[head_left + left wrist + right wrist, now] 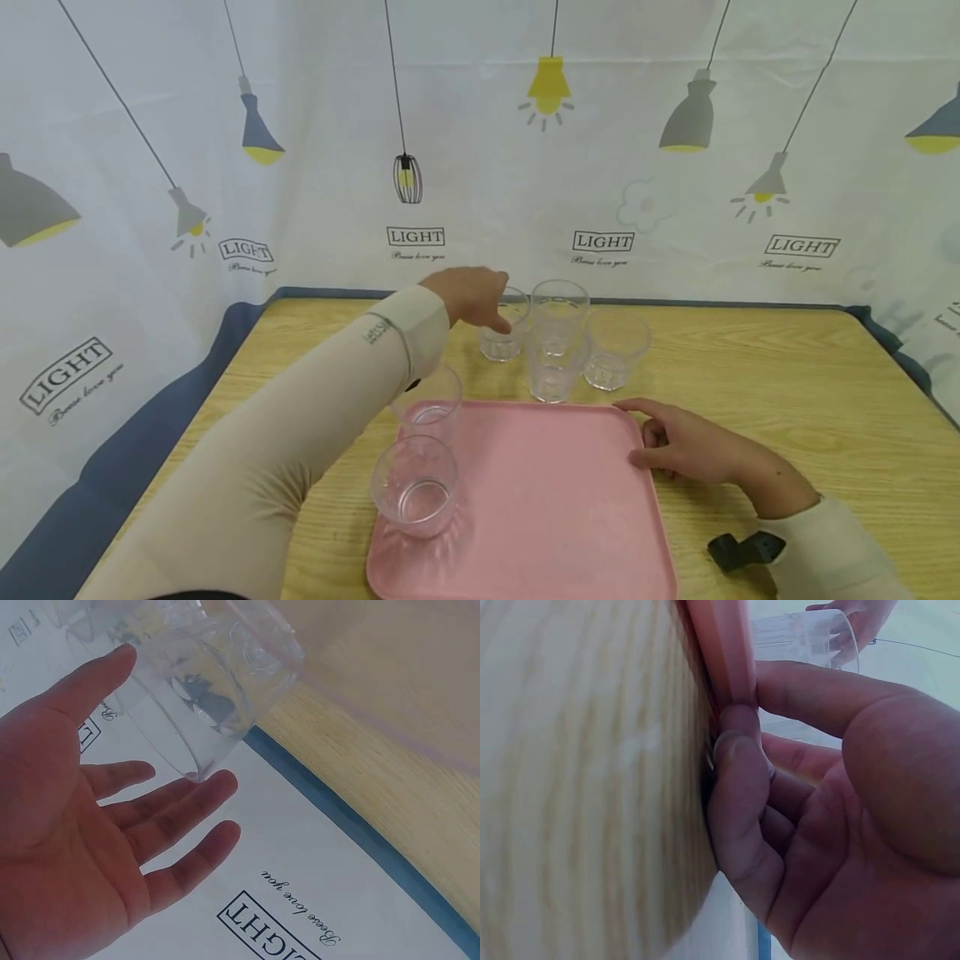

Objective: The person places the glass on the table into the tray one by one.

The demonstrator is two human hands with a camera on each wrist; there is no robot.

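My left hand reaches to the back of the table, thumb and fingers spread around the rim of a clear plastic cup. In the left wrist view the cup lies between the thumb and the extended fingers, which are not closed around it. A pink tray lies on the table in front of me. Its right edge near the far corner is pinched by my right hand; the right wrist view shows thumb and curled fingers on the tray's rim.
Two clear cups stand on the tray's left side, a nearer one and a farther one partly behind my left sleeve. Right of the reached cup, several more clear cups cluster beyond the tray. A printed cloth hangs behind the wooden table.
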